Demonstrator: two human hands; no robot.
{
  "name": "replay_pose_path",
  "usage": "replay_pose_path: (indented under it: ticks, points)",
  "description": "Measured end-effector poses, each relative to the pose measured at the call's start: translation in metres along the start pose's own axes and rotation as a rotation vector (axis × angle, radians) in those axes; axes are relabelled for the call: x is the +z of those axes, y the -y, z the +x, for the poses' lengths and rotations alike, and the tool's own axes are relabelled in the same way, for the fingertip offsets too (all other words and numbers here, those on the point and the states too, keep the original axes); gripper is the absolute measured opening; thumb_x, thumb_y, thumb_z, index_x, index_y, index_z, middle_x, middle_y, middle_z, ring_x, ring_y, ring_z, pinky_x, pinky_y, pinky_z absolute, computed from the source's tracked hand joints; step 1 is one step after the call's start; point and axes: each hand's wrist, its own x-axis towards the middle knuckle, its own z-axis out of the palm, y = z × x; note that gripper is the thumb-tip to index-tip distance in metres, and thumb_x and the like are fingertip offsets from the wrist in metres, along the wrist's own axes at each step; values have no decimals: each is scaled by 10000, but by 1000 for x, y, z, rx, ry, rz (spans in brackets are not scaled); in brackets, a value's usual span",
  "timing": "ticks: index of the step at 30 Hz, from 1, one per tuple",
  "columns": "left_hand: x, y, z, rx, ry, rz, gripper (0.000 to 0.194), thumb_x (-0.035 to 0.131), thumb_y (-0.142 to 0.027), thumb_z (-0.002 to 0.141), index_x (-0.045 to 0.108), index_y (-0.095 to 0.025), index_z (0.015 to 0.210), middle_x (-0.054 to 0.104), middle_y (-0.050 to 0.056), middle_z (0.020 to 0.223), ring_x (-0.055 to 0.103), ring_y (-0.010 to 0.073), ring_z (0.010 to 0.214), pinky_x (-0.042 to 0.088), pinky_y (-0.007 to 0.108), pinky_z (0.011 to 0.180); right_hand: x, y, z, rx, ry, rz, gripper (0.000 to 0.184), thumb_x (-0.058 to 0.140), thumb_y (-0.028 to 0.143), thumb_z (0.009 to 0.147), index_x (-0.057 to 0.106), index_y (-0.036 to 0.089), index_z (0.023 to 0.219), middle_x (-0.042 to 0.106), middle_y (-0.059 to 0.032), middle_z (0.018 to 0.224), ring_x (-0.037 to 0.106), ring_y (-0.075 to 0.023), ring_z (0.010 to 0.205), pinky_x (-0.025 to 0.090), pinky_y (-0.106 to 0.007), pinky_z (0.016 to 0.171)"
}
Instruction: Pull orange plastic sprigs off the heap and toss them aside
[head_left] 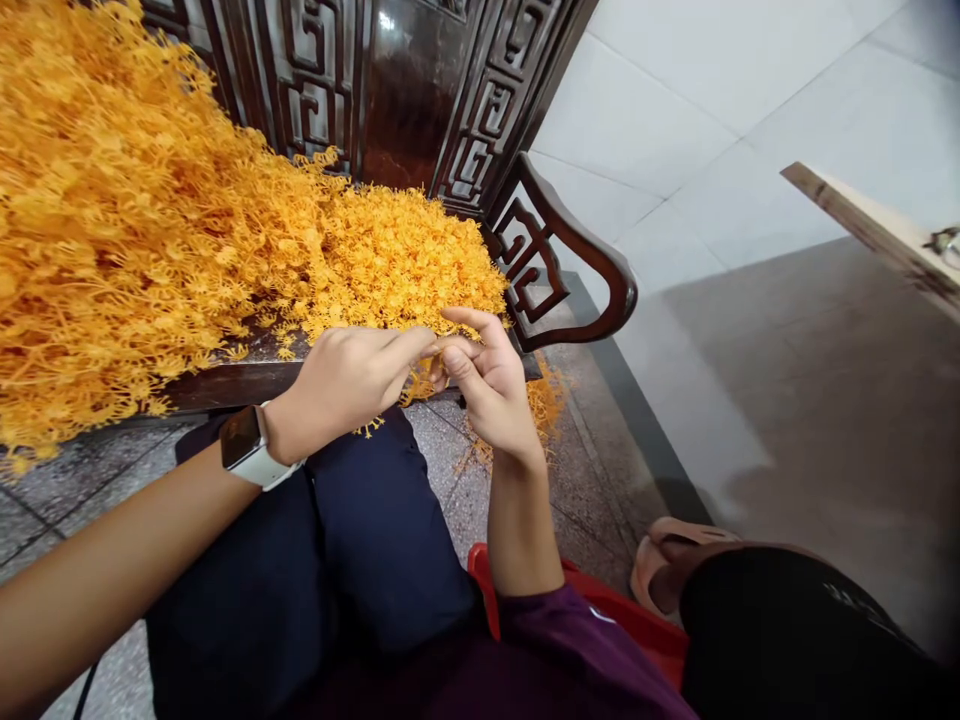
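My left hand point(360, 365), with a watch point(244, 440) on its wrist, is closed, and its fingertips meet those of my right hand point(487, 385). A yellow plastic sprig point(415, 385) shows below the joined fingers, partly hidden by them, and a small branched tip hangs under my left hand. My right thumb and fingers are pinched together, with the index finger raised; a small yellow bit shows between them. Just beyond both hands lies a big heap of yellow plastic sprigs point(405, 255) on a dark wooden bench point(240, 385).
The bench has a carved back point(409, 110) and a curved armrest point(615, 290) at right. More yellow pieces point(547, 400) lie low beside the bench end. A red plastic seat point(637, 620) is under me. Another person's leg point(787, 630) and sandalled foot are at lower right. A wooden board edge point(862, 225) juts in.
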Motion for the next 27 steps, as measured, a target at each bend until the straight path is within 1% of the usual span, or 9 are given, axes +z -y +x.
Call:
replay_pose_path:
  ticks: [4,7,10,12,17,20,23,25,27]
  points:
    - [1,0,-1,17,-1,-9,300,450,-338,1086,710,-194,1127,748,49,799,702,173,701,455,250,614,3,-3,-2,13,-69,10,282,617,450,1028,587,294,1261,706,-11,951,651,-142,697,539,-299,610]
    - [1,1,-2,59,15,-3,296,469,-347,1083,727,-213,1140,746,48,807,702,181,728,472,266,655,5,-4,-4,43,-76,-23,285,601,461,1037,608,290,1265,672,0,889,607,-128,645,494,-282,570]
    - [-1,1,-2,91,27,-7,292,458,-301,1075,737,-215,1081,726,43,774,686,182,711,473,276,660,5,-4,-4,38,-90,-31,253,638,441,1020,640,275,1212,634,15,810,555,-117,610,449,-269,547]
    - [-2,1,-1,86,32,-11,284,460,-290,1065,728,-208,1021,707,38,743,665,178,674,462,277,636,5,-6,-4,27,-93,32,225,668,423,1005,646,273,1170,628,20,782,533,-115,610,420,-259,534]
    - [-7,-5,0,82,6,-82,290,455,-253,1043,598,-191,798,584,13,609,554,151,539,382,282,543,6,-12,-6,17,-35,234,286,757,407,934,614,265,1138,632,35,757,492,-104,581,398,-242,518]
    - [-11,-12,2,74,-14,-263,275,464,-212,1036,538,-194,772,529,-16,597,493,123,505,330,285,520,7,-12,-10,-88,-77,186,244,801,318,896,643,264,1074,637,32,780,543,-108,631,437,-246,565]
    - [-12,-16,4,15,34,-483,275,466,-201,1039,535,-189,774,506,-39,602,456,96,500,317,266,523,8,-1,-17,-234,-87,-70,106,765,193,911,715,263,973,673,-3,842,608,-140,731,484,-296,648]
    - [-8,-10,6,-14,95,-549,282,469,-220,1039,544,-185,770,511,-40,608,451,92,513,323,258,537,11,10,-27,-322,-35,-202,99,709,169,943,735,261,918,690,-20,810,624,-165,734,494,-327,649]
    - [1,4,6,-66,134,-544,291,478,-252,1036,549,-184,762,496,-41,586,433,97,507,307,264,533,14,22,-43,-438,49,-123,132,679,215,970,717,261,852,677,-7,699,616,-162,645,497,-330,605]
